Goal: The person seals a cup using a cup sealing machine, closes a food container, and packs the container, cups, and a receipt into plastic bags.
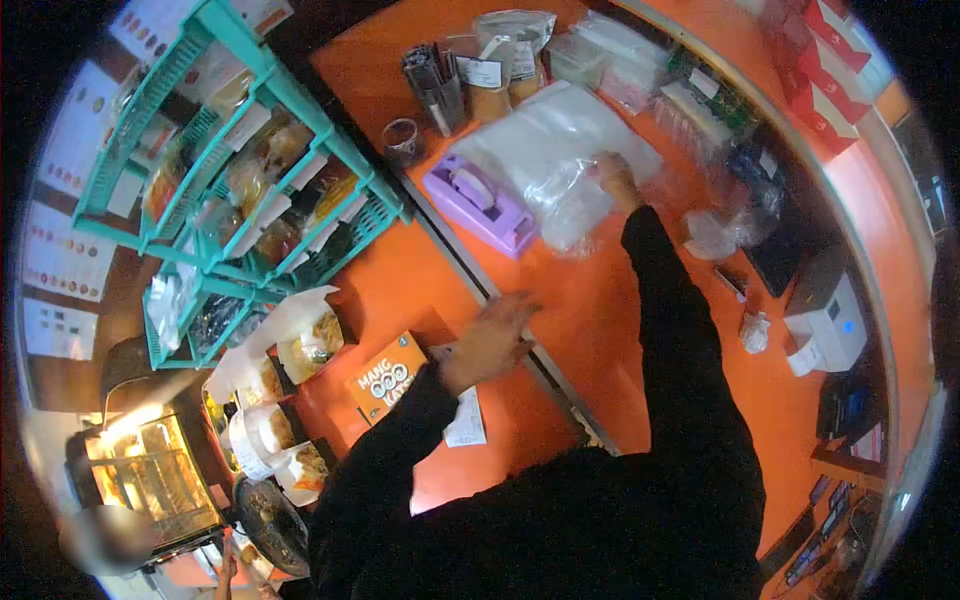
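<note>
1. On the worktop (590, 310), beyond my two hands, lie the bags (545, 130): clear, thin plastic, spread flat at the far side and wrinkled at the near side.
2. Handling, as I judge it: very light, limp and slippery, hard to break but easily creased, with layers apt to cling together. The sound hold is a pinch of thumb and fingertip at a loose edge, one layer at a time.
3. My right hand (618, 183) is at the bags' right part, fingers bent and partly closed, fingertips on the film. Whether they pinch it or merely press, I cannot tell.
4. My left hand (487, 345), blurred, is open with fingers spread and nothing seen in it. It is over the worktop, just beside the box (385, 378) and near the slip (467, 422); the bags are well apart from it, farther forward.
5. Just left of the bags' wrinkled part sits the tape dispenser (480, 208), upright.
</note>
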Available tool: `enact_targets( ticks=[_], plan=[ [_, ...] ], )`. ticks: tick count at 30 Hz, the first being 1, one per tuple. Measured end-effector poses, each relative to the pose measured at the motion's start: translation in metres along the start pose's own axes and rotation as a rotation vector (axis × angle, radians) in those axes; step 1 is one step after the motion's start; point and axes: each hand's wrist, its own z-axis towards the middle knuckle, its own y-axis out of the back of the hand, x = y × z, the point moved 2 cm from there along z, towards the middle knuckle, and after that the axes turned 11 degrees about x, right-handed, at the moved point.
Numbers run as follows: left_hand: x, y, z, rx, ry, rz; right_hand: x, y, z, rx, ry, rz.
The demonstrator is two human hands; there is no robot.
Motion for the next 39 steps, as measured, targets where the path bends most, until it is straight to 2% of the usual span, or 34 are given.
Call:
enact_targets(
  ticks=[4,5,6,7,9,11,12,13,15,16,18,19,20,21,22,24,25,27,28,29,30,32,33,34,35,37,38,39],
  plan=[
    [0.004,-0.021,0.129,-0.07,-0.034,0.075,-0.01,0.0,-0.001,0.135,0.101,-0.047],
    [0.013,-0.029,0.153,-0.077,-0.036,0.069,-0.006,0.005,-0.005,0.214,-0.046,-0.033],
    [0.025,-0.04,0.174,-0.071,0.048,0.133,-0.002,0.014,-0.013,0.294,-0.195,-0.019],
    [0.029,-0.046,0.186,-0.064,0.133,0.198,0.007,0.047,-0.018,0.3,-0.193,-0.026],
    [0.018,-0.039,0.189,-0.029,0.151,0.183,0.034,0.128,-0.036,0.942,-0.177,-0.092],
    [0.001,-0.027,0.178,0.006,0.168,0.18,0.042,0.172,-0.081,0.774,-0.025,0.97],
    [-0.012,-0.024,0.164,0.013,0.248,0.118,0.07,0.203,-0.1,0.611,-0.123,0.949],
    [-0.023,-0.023,0.149,0.019,0.326,0.056,0.082,0.201,-0.125,0.552,-0.172,0.851],
    [-0.042,-0.022,0.11,0.196,-0.301,-1.197,0.107,0.198,-0.175,0.446,-0.283,0.658],
    [-0.05,-0.031,0.091,0.201,-0.301,-1.201,0.138,0.189,-0.196,0.384,-0.178,0.699],
    [-0.061,-0.048,0.056,0.071,-0.232,-2.048,0.188,0.177,-0.226,0.264,0.036,0.785],
    [-0.064,-0.05,0.043,0.063,-0.221,-2.051,0.188,0.172,-0.237,0.272,0.038,0.794],
    [-0.065,-0.051,0.029,-0.066,-0.104,-1.912,0.182,0.165,-0.249,0.451,-0.01,0.771],
    [-0.066,-0.048,0.014,-0.192,0.005,-1.763,0.184,0.172,-0.247,0.46,-0.109,0.766],
    [-0.071,-0.035,-0.002,-0.209,0.012,-1.759,0.185,0.179,-0.245,0.468,-0.208,0.762],
    [-0.087,-0.01,-0.042,-0.172,0.12,-1.501,0.186,0.173,-0.228,0.322,-0.353,0.782],
    [-0.095,0.001,-0.063,-0.165,0.158,-1.418,0.179,0.133,-0.227,0.112,-0.262,0.745],
    [-0.114,0.014,-0.106,-0.112,0.094,-1.392,0.197,0.111,-0.235,-0.085,-0.15,0.717],
    [-0.13,0.029,-0.127,-0.245,0.013,-1.294,0.213,0.101,-0.236,0.133,-0.268,1.539],
    [-0.139,0.034,-0.153,-0.272,0.028,-1.29,0.237,0.094,-0.242,0.41,-0.397,2.347],
    [-0.145,0.038,-0.183,-0.316,0.052,-1.315,0.255,0.096,-0.248,0.443,-0.388,2.353],
    [-0.139,0.034,-0.241,-0.39,0.097,-1.34,0.296,0.111,-0.265,0.761,-0.207,2.142],
    [-0.127,0.023,-0.271,-0.427,0.113,-1.463,0.314,0.12,-0.267,0.799,-0.195,2.144],
    [-0.124,0.017,-0.295,-0.467,0.124,-1.586,0.33,0.128,-0.268,0.784,-0.264,1.891],
    [-0.127,0.013,-0.314,-0.501,0.139,-1.587,0.325,0.107,-0.274,0.804,-0.306,1.906],
    [-0.133,0.011,-0.349,-0.773,0.432,-1.192,0.33,0.088,-0.279,0.84,-0.393,1.934],
    [-0.127,-0.009,-0.366,-0.89,0.514,-0.592,0.329,0.101,-0.281,0.931,-0.294,1.7],
    [-0.133,-0.021,-0.375,-0.91,0.529,-0.588,0.342,0.128,-0.279,1.002,-0.191,1.462]
  ],
)
